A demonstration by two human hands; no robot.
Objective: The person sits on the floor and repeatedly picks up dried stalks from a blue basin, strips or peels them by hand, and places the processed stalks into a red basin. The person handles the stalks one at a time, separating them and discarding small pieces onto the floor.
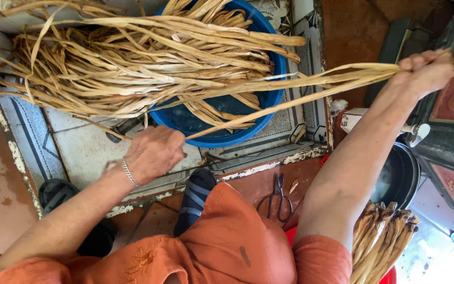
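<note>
Right hand (425, 71) raised far out to the side, fingers clenched tight around the ends of a thin bunch of long, pale yellow dried leaf strips (311, 87), pulled taut. Strips running from that fist back across the frame to the left hand (153, 153), held low beside the rim of a round blue plastic basin (277, 100). Left fingers curled under and pinching the near end of one strip (exact grip hidden behind the knuckles). Thin silver bracelet (130, 173) on the left wrist.

Large loose bundle of the same dried tan strips (132, 68) lying across the basin and spilling over the patterned grey and white tiled floor (74, 147). Dark water showing inside the basin beneath the strips.

Orange fabric of a garment (227, 242) over the knee in the foreground, blue striped sandal (195, 197) just above it. Small pair of dark metal scissors (278, 197) lying on the reddish-brown floor, near the right forearm. Tied bundle of thicker, brownish dried stalks (382, 236) at lower right, beside a round black pot (403, 176).
</note>
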